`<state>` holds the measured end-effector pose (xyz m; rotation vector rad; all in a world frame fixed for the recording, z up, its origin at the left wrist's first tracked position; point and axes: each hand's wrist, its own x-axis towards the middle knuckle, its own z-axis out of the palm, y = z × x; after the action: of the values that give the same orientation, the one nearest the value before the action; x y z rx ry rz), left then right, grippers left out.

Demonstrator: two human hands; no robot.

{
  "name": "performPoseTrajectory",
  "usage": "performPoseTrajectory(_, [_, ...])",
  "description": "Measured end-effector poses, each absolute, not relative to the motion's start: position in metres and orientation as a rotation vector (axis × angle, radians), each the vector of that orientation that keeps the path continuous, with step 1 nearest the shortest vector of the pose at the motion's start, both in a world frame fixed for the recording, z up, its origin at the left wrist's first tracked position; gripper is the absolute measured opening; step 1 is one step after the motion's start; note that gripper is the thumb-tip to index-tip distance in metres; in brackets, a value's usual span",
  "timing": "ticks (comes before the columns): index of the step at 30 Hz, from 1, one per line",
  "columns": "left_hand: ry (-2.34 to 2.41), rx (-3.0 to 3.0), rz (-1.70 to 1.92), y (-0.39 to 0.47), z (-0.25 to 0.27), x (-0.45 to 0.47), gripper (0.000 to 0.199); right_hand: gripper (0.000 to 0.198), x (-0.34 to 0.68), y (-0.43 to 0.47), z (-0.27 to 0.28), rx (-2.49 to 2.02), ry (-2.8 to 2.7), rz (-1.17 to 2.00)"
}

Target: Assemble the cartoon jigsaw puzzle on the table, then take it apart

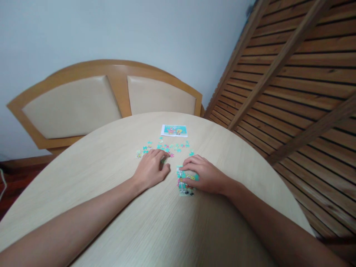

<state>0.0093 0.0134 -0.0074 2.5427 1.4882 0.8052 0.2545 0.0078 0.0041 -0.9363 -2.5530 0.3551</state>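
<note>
My left hand (151, 165) rests by the near edge of a scatter of loose jigsaw pieces (178, 145), with a gap between thumb and forefinger. A few greenish pieces show in that gap, on the table. A pink piece (171, 155) lies just beyond the fingertips. My right hand (204, 173) lies over the right side of a joined part of the puzzle (182, 189), its fingers and thumb spread across the pieces. Cartoon figures on turquoise show on this part; the hand hides some of it.
A picture card (174, 130) with cartoon figures lies flat behind the loose pieces. Everything sits on a round pale wooden table (116, 207). A padded wooden chair back (83, 100) stands beyond its far edge, and slatted wooden panels (300, 74) rise at the right.
</note>
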Motion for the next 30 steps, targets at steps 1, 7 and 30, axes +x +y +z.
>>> performPoseTrajectory(1, [1.494,2.561,0.783,0.012,-0.007,0.009,0.026,0.03,0.256,0.009,0.004,-0.946,-2.546,0.363])
performPoseTrajectory(7, [1.509,2.621,0.709,0.011,-0.009,0.005,0.025,0.034,0.261,0.015,-0.002,-1.03,-2.502,0.357])
performPoseTrajectory(30, [1.34,2.656,0.765,0.022,-0.008,0.001,0.033,0.038,0.263,0.018,-0.003,-1.15,-2.512,0.332])
